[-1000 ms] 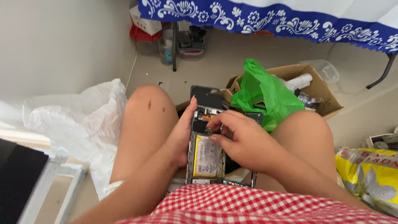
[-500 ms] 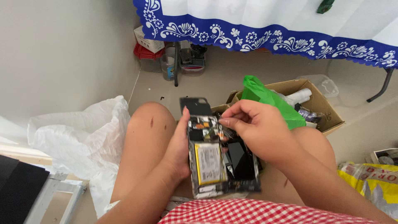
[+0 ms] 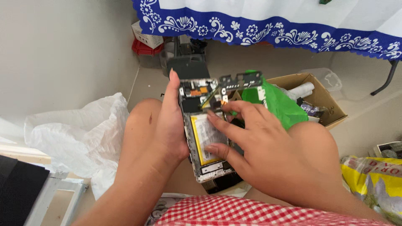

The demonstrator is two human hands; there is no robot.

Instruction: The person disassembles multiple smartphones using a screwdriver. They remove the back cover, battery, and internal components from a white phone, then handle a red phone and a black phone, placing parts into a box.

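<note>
Two bare hands work above the knees on an opened grey phone frame with a yellow-edged battery. The left hand grips its side edge, fingers closed around it. The right hand lies across the battery, fingers pinching a dark green circuit board lifted at the top.

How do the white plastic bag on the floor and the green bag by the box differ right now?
The white plastic bag lies spread on the floor beside the left knee; the green bag sits bunched at the open cardboard box. The white bag is larger and in full view; the green bag is partly hidden behind the opened phone and right hand. Both are crumpled, thin plastic.
</note>
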